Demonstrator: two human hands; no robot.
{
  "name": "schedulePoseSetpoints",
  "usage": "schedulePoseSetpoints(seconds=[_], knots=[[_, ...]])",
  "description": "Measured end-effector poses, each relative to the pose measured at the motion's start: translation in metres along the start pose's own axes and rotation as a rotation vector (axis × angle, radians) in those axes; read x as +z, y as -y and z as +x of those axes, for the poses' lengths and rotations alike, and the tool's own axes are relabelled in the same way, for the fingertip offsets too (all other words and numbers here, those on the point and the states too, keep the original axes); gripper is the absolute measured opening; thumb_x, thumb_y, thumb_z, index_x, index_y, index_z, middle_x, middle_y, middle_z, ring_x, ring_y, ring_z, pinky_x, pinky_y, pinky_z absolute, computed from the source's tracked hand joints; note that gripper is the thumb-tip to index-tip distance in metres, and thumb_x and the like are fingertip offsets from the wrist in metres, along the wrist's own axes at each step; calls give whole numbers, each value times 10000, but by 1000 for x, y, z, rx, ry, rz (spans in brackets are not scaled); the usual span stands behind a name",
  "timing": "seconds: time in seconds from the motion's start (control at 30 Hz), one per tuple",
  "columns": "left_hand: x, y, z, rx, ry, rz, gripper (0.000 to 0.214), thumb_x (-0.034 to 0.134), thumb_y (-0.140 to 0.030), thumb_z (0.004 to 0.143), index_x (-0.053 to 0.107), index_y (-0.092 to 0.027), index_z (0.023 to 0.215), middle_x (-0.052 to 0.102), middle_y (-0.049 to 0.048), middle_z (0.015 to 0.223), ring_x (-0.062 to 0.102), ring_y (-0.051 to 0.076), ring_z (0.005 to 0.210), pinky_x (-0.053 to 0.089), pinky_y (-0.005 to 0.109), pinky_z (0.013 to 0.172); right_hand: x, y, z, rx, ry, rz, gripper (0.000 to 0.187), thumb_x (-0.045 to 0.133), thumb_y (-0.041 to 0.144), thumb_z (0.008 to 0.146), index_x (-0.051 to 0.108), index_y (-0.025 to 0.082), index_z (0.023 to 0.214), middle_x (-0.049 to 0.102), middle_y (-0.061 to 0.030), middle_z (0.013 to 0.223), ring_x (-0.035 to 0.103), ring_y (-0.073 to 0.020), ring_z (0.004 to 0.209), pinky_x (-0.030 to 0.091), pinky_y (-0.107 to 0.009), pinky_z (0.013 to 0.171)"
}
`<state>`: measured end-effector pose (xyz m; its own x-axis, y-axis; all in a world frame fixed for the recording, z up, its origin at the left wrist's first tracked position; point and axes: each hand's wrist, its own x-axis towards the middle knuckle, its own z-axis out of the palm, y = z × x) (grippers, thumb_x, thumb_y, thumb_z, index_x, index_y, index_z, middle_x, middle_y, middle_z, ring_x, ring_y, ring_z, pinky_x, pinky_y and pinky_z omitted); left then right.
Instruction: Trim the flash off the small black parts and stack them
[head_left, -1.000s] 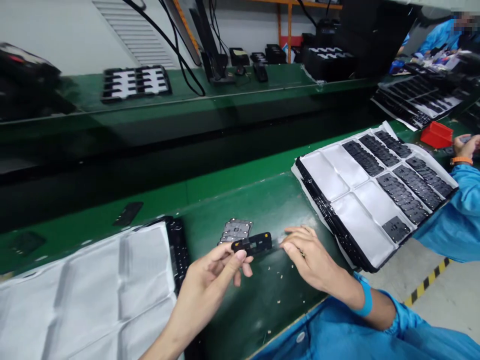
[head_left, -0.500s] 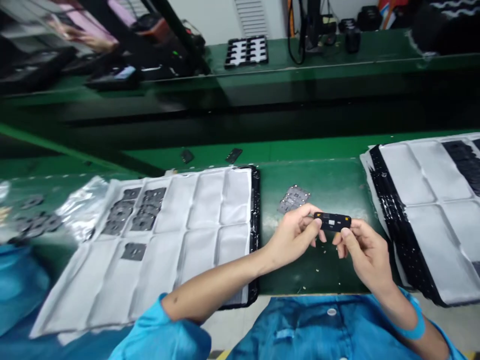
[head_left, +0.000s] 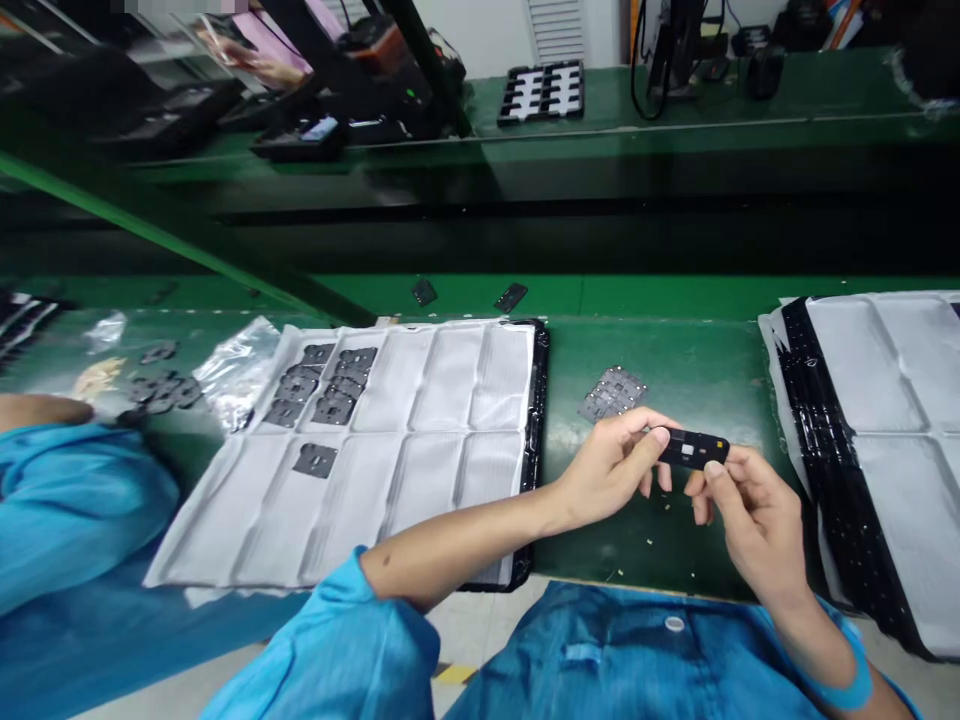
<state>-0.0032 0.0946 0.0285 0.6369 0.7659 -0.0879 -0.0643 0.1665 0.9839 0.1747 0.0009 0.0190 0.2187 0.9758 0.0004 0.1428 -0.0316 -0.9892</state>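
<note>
A small black rectangular plate (head_left: 694, 449) with a pale square and yellow patches on its face is held level above the green bench. My left hand (head_left: 619, 455) pinches its left end between thumb and fingers. At the lower right corner, my right hand (head_left: 754, 510) grips it with the thumb in front and fingers behind. Just beyond my left hand lies a cluster of flat grey parts (head_left: 613, 391) with bright dots. Tiny light crumbs are scattered on the bench below the hands.
Left of me, a white-lined tray (head_left: 420, 470) holds several dark flat parts (head_left: 315, 460). Another lined tray (head_left: 862, 400) lies at the right. A clear plastic bag (head_left: 238, 370) and a co-worker's blue sleeve (head_left: 75, 500) are at the far left. A slanted green beam (head_left: 187, 245) crosses the upper left.
The camera view has turned left, so the trays and bench appear shifted right. My left thumb now covers more of the black plate's left end. Both hands keep hold of it.
</note>
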Motion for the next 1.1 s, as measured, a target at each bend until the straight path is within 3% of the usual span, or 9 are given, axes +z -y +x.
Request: schedulePoseSetpoints(seconds=[0.23, 0.37, 0.63, 1.1], knots=[[2, -1, -2, -51, -20, 26, 263, 567, -348, 1062, 630, -119, 1174, 645, -16, 675, 544, 67, 493, 441, 163, 488, 4, 0, -2, -13, -2, 6, 168, 614, 342, 1096, 678, 214, 1007, 702, 20, 695, 629, -105, 513, 515, -209, 501], [4, 3, -1, -68, -29, 25, 287, 558, -378, 1066, 634, -119, 1160, 629, -27, 635, 539, 71, 469, 401, 158, 459, 3, -3, -5, -20, 3, 2, 154, 613, 334, 1098, 673, 214, 1023, 699, 23, 696, 629, -105, 517, 511, -209, 501], [3, 8, -3, -37, -26, 20, 449, 536, -531, 1085, 666, -116, 1196, 625, -21, 653, 593, 93, 509, 467, 190, 498, 2, -5, -5, 10, -7, 23, 161, 622, 348, 1093, 677, 207, 1038, 699, 18, 688, 623, -111, 508, 512, -220, 492], [4, 9, -3, -37, -25, -40, 280, 575, -408, 1073, 616, -137, 1130, 632, -24, 661, 579, 78, 512, 461, 178, 497, 5, 0, -4, 5, -32, 36, 131, 640, 311, 1081, 692, 214, 1010, 717, 23, 708, 623, -95, 496, 523, -196, 483]])
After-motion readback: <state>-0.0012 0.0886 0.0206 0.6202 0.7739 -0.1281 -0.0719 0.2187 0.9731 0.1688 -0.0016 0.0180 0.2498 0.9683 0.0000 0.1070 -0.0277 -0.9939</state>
